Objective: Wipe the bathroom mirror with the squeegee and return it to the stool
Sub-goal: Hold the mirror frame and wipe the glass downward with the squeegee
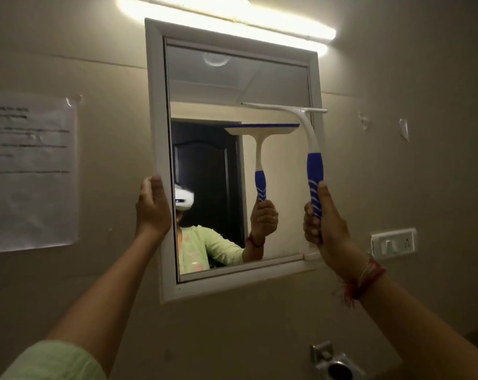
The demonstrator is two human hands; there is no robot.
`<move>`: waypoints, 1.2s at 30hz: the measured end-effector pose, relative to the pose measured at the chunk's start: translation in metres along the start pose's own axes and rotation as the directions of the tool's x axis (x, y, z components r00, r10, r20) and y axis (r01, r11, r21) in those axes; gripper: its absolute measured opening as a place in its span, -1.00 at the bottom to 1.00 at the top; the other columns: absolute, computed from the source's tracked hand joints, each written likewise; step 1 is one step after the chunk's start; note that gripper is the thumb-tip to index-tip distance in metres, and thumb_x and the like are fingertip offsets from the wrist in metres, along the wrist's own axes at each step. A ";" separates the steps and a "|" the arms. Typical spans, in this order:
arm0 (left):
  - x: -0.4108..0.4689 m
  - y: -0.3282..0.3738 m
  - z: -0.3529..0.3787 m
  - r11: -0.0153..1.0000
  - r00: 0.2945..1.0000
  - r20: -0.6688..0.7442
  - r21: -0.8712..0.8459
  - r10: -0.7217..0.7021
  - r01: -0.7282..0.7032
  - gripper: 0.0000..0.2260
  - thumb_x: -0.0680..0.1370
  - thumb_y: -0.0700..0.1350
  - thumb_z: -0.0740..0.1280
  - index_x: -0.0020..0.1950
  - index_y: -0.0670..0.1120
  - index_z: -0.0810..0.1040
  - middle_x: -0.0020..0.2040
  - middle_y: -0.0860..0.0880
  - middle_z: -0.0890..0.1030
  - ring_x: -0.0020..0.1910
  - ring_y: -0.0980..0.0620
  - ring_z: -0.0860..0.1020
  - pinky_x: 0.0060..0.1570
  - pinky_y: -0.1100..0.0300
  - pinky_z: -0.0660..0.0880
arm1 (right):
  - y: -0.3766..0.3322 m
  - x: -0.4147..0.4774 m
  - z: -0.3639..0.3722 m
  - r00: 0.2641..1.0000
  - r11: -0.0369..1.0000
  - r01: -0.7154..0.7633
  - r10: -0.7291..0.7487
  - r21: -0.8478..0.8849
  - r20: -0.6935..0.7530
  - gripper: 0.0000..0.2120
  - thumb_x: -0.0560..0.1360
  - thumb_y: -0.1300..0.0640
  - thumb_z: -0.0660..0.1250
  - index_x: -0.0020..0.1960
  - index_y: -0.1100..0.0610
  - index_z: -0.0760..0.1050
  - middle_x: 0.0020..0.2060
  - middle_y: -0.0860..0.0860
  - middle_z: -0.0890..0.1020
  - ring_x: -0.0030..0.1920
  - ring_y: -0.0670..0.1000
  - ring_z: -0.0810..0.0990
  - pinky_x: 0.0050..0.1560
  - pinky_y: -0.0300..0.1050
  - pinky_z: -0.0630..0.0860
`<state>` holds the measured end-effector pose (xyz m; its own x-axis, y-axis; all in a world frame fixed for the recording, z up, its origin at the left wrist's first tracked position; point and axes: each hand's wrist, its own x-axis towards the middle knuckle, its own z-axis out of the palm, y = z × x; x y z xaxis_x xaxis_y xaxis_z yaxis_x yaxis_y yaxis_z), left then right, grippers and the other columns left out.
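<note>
Right hand is clamping its fingers round the blue grip of the squeegee, holding it upright at the right side of the mirror, blade lying across the glass in the mirror's upper right. Left hand is gripping the mirror's left frame edge, thumb in front. 1 tube light is glowing above the mirror; 1 paper notice is hanging left of it.

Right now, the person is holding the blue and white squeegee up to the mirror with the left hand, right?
Not quite. It is the right hand that holds the blue and white squeegee up to the mirror. The left hand holds the edge of the mirror's white frame instead. The head view shows this.
</note>
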<state>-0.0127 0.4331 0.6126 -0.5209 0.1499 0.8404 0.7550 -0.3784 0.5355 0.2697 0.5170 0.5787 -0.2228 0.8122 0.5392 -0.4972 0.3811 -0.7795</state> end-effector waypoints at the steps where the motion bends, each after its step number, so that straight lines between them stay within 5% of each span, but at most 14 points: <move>1: 0.000 -0.001 0.000 1.000 1.000 -0.001 0.001 0.001 -0.001 -0.60 0.60 0.10 -0.07 0.04 -0.16 0.40 -0.20 -0.02 0.45 -0.25 0.09 0.40 -0.27 0.24 0.26 | -0.007 0.007 0.004 1.000 1.000 0.003 -0.003 -0.001 -0.004 -0.49 0.51 -0.28 0.05 -0.38 0.08 0.35 -0.64 -0.08 0.39 -0.64 -0.13 0.30 -0.58 -0.32 0.26; 4: 0.001 -0.002 0.000 1.000 1.000 -0.013 0.006 0.011 -0.011 -0.63 0.60 0.09 -0.07 0.02 -0.12 0.40 -0.28 0.10 0.41 -0.29 0.23 0.38 -0.37 0.43 0.24 | -0.027 0.026 0.016 1.000 1.000 0.024 -0.024 0.010 0.001 -0.50 0.52 -0.28 0.06 -0.37 0.09 0.36 -0.63 -0.08 0.40 -0.64 -0.14 0.30 -0.57 -0.33 0.27; 9: 0.001 -0.001 0.000 1.000 1.000 -0.014 -0.009 0.012 -0.013 -0.61 0.60 0.10 -0.07 0.07 -0.14 0.41 -0.19 0.00 0.46 -0.24 0.09 0.39 -0.22 0.19 0.24 | -0.045 0.049 0.027 0.999 0.999 0.052 -0.052 -0.012 -0.006 -0.51 0.52 -0.27 0.09 -0.35 0.09 0.37 -0.61 -0.09 0.40 -0.63 -0.14 0.31 -0.58 -0.34 0.28; 20: 0.001 -0.004 0.000 1.000 1.000 -0.012 -0.012 0.015 -0.015 -0.58 0.59 0.12 -0.07 0.11 -0.14 0.41 -0.17 0.00 0.46 -0.24 0.11 0.39 -0.18 0.19 0.25 | -0.067 0.086 0.036 1.000 1.000 -0.004 0.005 -0.018 0.028 -0.49 0.49 -0.30 0.12 -0.38 0.09 0.34 -0.61 -0.08 0.37 -0.61 -0.11 0.26 -0.58 -0.33 0.25; 29: 0.001 -0.004 0.001 1.000 1.000 -0.013 -0.018 0.014 -0.014 -0.58 0.60 0.11 -0.06 0.19 -0.14 0.39 -0.04 0.01 0.44 -0.04 0.07 0.39 -0.04 0.19 0.26 | -0.065 0.093 0.039 0.983 0.991 -0.112 0.100 0.072 0.153 -0.45 0.49 -0.31 0.08 -0.42 0.11 0.31 -0.64 -0.06 0.35 -0.63 -0.12 0.25 -0.57 -0.35 0.22; 36: 0.001 -0.004 0.000 1.000 1.000 -0.019 -0.018 0.000 -0.001 -0.59 0.60 0.11 -0.06 0.18 -0.12 0.40 -0.07 0.03 0.44 -0.11 0.11 0.40 -0.10 0.24 0.26 | -0.067 0.092 0.037 0.972 0.981 -0.163 0.142 0.101 0.188 -0.44 0.48 -0.32 0.10 -0.45 0.11 0.32 -0.65 -0.05 0.35 -0.64 -0.12 0.24 -0.59 -0.35 0.21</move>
<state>-0.0164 0.4353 0.6115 -0.5283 0.1322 0.8387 0.7479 -0.3951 0.5334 0.2510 0.5496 0.6922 -0.4447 0.7603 0.4734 -0.5365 0.1971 -0.8206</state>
